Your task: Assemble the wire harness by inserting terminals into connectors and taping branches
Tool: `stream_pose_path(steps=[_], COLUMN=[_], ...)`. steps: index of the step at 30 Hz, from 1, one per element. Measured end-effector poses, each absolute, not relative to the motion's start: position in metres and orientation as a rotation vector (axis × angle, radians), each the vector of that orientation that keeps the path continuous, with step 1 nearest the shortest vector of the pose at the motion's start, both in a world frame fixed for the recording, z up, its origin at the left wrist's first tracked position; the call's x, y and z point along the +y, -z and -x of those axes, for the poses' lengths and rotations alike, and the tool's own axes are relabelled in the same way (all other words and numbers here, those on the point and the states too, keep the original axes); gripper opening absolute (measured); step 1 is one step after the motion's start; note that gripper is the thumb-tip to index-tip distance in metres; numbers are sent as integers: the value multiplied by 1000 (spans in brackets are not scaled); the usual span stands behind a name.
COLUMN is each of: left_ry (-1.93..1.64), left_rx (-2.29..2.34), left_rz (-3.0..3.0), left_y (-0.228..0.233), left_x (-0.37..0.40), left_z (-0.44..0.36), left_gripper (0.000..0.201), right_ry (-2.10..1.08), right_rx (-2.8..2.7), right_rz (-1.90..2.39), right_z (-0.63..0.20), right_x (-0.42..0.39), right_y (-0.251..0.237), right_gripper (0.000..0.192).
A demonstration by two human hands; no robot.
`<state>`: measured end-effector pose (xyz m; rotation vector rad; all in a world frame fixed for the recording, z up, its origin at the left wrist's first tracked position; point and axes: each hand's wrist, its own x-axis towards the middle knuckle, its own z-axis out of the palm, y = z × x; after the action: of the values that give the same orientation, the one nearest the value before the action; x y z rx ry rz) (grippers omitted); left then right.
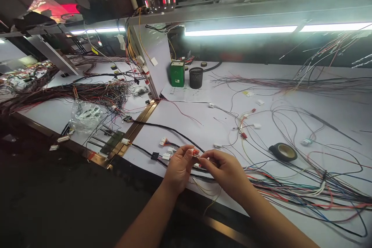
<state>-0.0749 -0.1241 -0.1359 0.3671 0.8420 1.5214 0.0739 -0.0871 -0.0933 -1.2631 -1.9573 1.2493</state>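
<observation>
Red connector (196,151) sits pinched at the meeting point of both hands, low at the 6 o'clock edge of the white bench (186,120). Left hand (179,168) has its fingers closed around the connector from the 9 o'clock side, while the right hand (225,170) is closed on a thin wire end (200,157) pressed toward it from 3 o'clock. Judging by this, the wire seems about to seat, not yet clearly home; whether it has clicked in cannot be told. Several white connectors (167,149) lie just beyond the left hand at 11 o'clock, apparently waiting. A loose wire bundle (305,192) spreads at 3 o'clock, with a tape roll (283,152) near it at 2 o'clock.
</observation>
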Motion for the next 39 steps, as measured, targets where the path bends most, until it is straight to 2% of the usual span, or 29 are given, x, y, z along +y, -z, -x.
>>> stream_pose_path(steps=[9,15,24,35,39], left_ry=[-1526,-1540,-1559,-1556,-1498], left_rx=[786,793,819,874,920], left_rz=[-381,-373,-388,-381,-414], left_y=[135,133,138,144,143], left_x=[-127,-127,-127,-129,-129], left_z=[75,74,71,71,73], left_gripper=[13,14,16,17,17], right_ry=[-1173,-1224,-991,-980,-1106], right_rx=[-1927,-1925,-2021,-2066,-2006], right_rz=[1318,1323,1263,1265,1228], right_z=[-70,-70,-66,-59,-61], right_x=[-83,-82,-89,-92,-91], right_y=[98,102,110,121,119], right_gripper=[21,27,26,24,23])
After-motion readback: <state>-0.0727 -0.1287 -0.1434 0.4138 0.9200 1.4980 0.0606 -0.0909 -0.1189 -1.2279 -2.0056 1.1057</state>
